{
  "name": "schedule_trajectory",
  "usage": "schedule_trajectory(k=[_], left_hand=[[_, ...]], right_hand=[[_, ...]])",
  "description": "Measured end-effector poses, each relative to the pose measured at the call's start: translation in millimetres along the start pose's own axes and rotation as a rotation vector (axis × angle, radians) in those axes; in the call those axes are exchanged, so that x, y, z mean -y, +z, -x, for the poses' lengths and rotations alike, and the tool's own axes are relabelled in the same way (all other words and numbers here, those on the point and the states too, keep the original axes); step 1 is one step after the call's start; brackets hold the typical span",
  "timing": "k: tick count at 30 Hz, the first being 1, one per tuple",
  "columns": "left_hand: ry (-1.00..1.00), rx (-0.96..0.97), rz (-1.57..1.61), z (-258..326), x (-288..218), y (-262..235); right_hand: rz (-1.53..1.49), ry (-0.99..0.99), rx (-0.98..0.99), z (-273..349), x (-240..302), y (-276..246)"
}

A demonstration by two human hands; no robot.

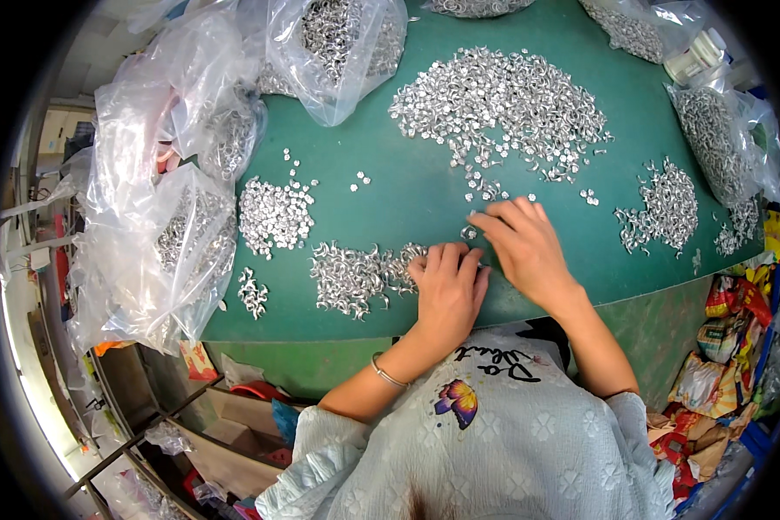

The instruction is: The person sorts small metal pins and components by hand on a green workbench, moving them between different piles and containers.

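Both hands, left and right, lie half-curled on the green table, pinching small silver metal clips; their direction cannot be told.

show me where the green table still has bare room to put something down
Bare green table lies between the big top pile and the hooked pile. Another strip runs between the right hand and the right pile. Crowded: the left edge under the bags, and around the left hand.
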State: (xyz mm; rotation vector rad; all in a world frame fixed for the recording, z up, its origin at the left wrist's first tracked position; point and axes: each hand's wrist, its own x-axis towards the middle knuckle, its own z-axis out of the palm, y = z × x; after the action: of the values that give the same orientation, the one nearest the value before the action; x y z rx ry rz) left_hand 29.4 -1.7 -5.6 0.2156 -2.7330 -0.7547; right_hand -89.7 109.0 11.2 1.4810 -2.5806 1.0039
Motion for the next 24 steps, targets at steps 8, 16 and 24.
schedule_trajectory(k=[8,16,24], left_hand=[[-0.125,-0.091,-0.131,5.8,14.3,-16.9],[-0.116,-0.040,-0.049,-7.9,8.2,-15.0],[0.008,0.052,0.089,3.9,1.2,-20.3]], right_hand=[[0.062,0.050,-0.007,-5.1,3.2,6.3],[-0.113,-0.018,-0.103,6.7,7.2,5.7],[-0.161,0.190,-0.142,6.0,1.4,4.3]])
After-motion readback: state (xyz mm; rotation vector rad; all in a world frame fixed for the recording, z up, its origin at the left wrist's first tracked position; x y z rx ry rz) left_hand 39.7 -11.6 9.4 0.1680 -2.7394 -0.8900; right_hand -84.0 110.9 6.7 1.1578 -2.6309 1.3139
